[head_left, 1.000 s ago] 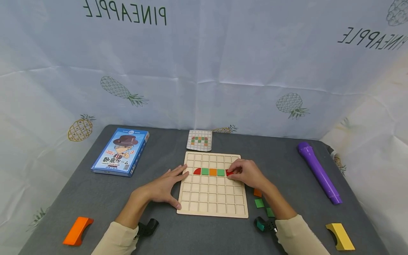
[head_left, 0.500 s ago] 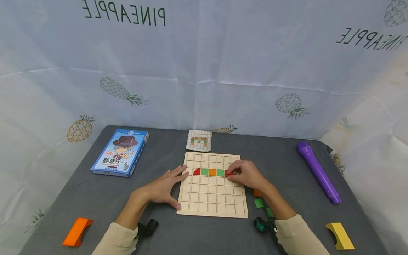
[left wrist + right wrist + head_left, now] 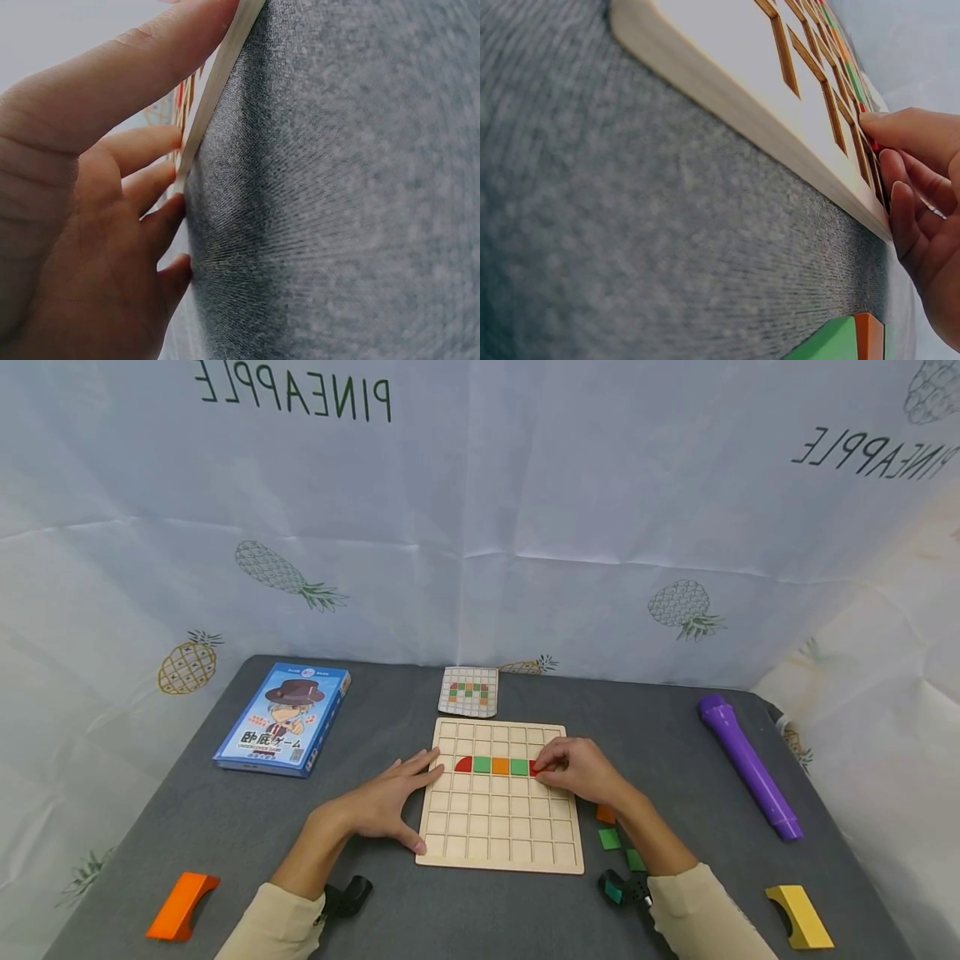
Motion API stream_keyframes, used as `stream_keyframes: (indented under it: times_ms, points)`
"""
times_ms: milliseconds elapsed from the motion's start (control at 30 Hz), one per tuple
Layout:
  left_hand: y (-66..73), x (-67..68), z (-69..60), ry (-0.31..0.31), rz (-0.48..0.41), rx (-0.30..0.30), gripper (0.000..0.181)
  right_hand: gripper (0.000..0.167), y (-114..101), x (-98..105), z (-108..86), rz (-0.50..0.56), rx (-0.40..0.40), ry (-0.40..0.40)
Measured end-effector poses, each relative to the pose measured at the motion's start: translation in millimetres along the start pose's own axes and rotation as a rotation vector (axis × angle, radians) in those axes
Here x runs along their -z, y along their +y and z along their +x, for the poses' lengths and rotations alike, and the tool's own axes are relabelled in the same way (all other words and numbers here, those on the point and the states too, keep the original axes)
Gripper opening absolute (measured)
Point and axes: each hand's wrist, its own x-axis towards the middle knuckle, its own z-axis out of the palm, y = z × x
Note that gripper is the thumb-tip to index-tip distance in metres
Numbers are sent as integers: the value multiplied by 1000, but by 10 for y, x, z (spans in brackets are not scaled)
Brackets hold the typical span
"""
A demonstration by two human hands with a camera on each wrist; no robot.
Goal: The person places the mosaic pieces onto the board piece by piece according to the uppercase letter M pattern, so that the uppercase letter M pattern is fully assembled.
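Note:
A wooden grid board (image 3: 498, 828) lies flat on the grey table. Across one of its rows run a red rounded tile (image 3: 464, 764), a green tile (image 3: 482, 765), an orange tile (image 3: 500, 766) and a second green tile (image 3: 519, 767). At the row's right end my right hand (image 3: 581, 768) pinches another red tile (image 3: 533, 768), whose far part is hidden by the fingers. My left hand (image 3: 386, 797) rests on the board's left edge, fingers spread and thumb at the near corner. The left wrist view shows its thumb (image 3: 150, 67) against the board's rim.
Loose orange (image 3: 606, 813) and green tiles (image 3: 610, 839) lie right of the board. A pattern card (image 3: 468, 691) sits behind it. Around are a blue game box (image 3: 283, 718), a purple microphone-shaped stick (image 3: 750, 767), an orange arch block (image 3: 182, 906) and a yellow arch block (image 3: 802, 917).
The red tile under my right fingers has shifted slightly left, up against the green tile. My left hand has stayed in place.

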Motion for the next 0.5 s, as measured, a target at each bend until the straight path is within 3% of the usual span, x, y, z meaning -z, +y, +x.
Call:
stream_keyframes:
  times_ms: [267,500]
  points:
    - [9,4,-9,-4,-1,6,115,8,18,9,-7,29,-8,-16]
    - [17,8,-2,-5,4,-7,115,14,40,189,-65,105,-29,26]
